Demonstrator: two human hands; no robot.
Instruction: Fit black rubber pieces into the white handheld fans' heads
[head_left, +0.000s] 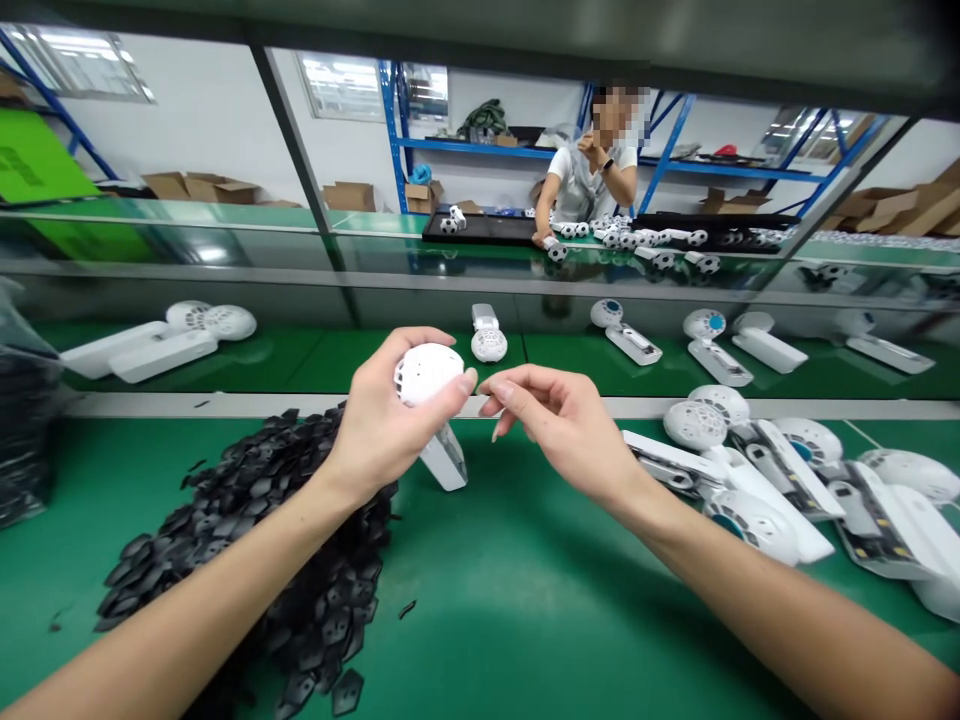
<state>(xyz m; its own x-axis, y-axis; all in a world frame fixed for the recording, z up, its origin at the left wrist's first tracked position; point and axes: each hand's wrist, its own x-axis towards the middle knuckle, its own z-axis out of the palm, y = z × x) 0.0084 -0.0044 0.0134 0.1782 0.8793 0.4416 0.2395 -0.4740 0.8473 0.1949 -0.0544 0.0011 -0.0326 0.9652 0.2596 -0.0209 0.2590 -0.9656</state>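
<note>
A white device with a round, vented head and a long handle is gripped in my left hand, its handle pointing down toward the green table. Just right of the round head, my right hand has thumb and forefinger pinched together; anything between them is too small to make out. Beneath my left forearm spreads a large pile of flat black pieces.
Several white devices lie heaped at the right. More stand along the green belt beyond the pale rail. A plastic bag sits far left. Across the line, a person handles black-and-white ball-shaped items.
</note>
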